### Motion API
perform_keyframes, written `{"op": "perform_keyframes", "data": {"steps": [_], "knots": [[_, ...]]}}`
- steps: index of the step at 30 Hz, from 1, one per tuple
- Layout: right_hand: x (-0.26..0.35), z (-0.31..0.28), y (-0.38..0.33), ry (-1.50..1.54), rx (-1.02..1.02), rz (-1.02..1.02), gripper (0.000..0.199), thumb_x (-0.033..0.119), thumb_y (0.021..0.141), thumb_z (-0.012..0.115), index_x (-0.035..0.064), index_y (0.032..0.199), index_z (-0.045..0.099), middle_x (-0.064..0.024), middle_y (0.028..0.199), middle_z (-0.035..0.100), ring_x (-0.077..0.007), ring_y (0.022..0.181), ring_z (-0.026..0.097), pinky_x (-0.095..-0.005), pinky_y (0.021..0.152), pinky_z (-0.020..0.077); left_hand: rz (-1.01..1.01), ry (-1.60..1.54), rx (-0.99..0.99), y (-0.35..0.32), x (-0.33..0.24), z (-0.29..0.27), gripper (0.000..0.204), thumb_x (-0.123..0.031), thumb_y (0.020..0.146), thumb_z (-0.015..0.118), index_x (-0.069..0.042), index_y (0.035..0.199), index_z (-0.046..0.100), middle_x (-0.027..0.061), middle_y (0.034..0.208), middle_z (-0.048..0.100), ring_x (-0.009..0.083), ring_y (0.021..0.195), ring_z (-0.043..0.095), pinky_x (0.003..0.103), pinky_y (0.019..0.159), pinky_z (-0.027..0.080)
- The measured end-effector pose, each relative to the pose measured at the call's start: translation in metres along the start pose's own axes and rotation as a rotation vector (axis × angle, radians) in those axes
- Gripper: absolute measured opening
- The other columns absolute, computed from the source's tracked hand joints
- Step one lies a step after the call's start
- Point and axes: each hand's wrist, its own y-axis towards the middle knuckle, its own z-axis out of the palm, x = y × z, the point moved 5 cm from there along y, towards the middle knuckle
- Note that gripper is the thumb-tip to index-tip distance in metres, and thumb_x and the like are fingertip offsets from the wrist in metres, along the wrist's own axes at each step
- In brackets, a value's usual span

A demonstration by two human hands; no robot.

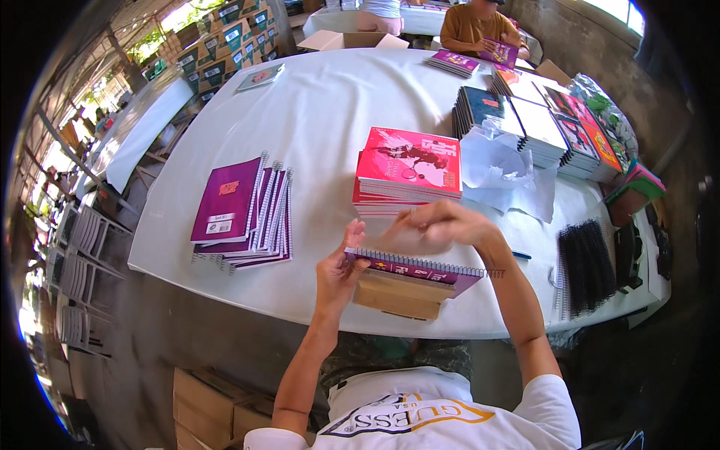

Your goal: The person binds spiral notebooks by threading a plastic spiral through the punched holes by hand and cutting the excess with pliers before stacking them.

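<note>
A purple notebook (469, 284) stands tilted near the table's front edge, its wire spiral along the top. My left hand (341, 268) grips it by its left end, thumb over the near side. Brown cardboard (397, 295), perhaps a box or block, sits right against the notebook's near side. Above the spiral my right hand (450, 223) is bent at the wrist; its fingers are smeared by motion, so whether they hold anything does not show. Just beyond the hands is a stack of pink-red printed books (409, 165). Finished-looking purple spiral notebooks (229, 199) lie piled on the left.
Black spiral coils (585, 266) lie at the right edge. Crumpled white paper (499, 169) and stacks of notebooks (525, 124) fill the right side. Across the white-covered table (315, 97), a person (476, 30) handles a purple notebook. Cardboard boxes (206, 405) stand on the floor.
</note>
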Motion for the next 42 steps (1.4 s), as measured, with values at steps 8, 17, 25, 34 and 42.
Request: {"op": "perform_keyframes", "data": {"steps": [8, 17, 25, 34, 42], "knots": [[0.002, -0.002, -0.012, -0.502, 0.061, 0.196, 0.047, 0.045, 0.085, 0.07, 0.0117, 0.118, 0.071, -0.0136, 0.104, 0.066, -0.0253, 0.097, 0.062, -0.0373, 0.085, 0.0486, 0.146, 0.123, 0.111, 0.009, -0.011, -0.003, 0.08, -0.043, 0.09, 0.066, 0.008, 0.145, 0.035, 0.0228, 0.146, 0.043, 0.0307, 0.136, 0.042, 0.043, 0.114, 0.031], [-0.049, -0.103, -0.201, -1.666, -0.738, 0.467, 0.038, 0.031, 0.078, 0.079, 0.0103, 0.109, 0.071, -0.0137, 0.112, 0.058, -0.0293, 0.113, 0.05, -0.0464, 0.097, 0.0345, 0.24, 0.012, 0.003, 0.048, -0.133, -0.003, 0.049, -0.033, 0.094, 0.064, 0.005, 0.125, 0.061, 0.0193, 0.127, 0.062, 0.0293, 0.119, 0.06, 0.037, 0.097, 0.048], [-0.108, -0.024, -0.215, -1.499, -0.758, 0.303, 0.039, 0.019, 0.093, 0.061, 0.0114, 0.131, 0.056, -0.0166, 0.105, 0.055, -0.0322, 0.106, 0.052, -0.0475, 0.091, 0.04, 0.324, 0.969, 0.6, -0.045, -0.083, 0.083, 0.064, -0.009, 0.079, 0.072, -0.008, 0.139, 0.052, 0.0158, 0.14, 0.054, 0.0361, 0.134, 0.045, 0.055, 0.111, 0.03], [0.036, 0.104, -0.171, -0.803, -0.633, -0.001, 0.044, 0.015, 0.086, 0.068, 0.0096, 0.128, 0.06, -0.0121, 0.1, 0.057, -0.0269, 0.09, 0.059, -0.0394, 0.077, 0.0486, 0.451, 1.39, 0.265, -0.054, -0.045, 0.102, 0.063, -0.022, 0.086, 0.068, -0.011, 0.144, 0.047, 0.01, 0.145, 0.05, 0.0403, 0.137, 0.039, 0.053, 0.111, 0.028], [0.028, 0.113, -0.158, -0.86, -0.602, -0.077, 0.049, 0.016, 0.085, 0.068, 0.0096, 0.133, 0.056, -0.0121, 0.1, 0.057, -0.0273, 0.089, 0.058, -0.0399, 0.078, 0.0483, 0.45, 1.444, 0.2, -0.055, -0.043, 0.104, 0.065, -0.02, 0.084, 0.069, -0.011, 0.145, 0.045, 0.0073, 0.144, 0.051, 0.0402, 0.135, 0.042, 0.052, 0.109, 0.032]]}}
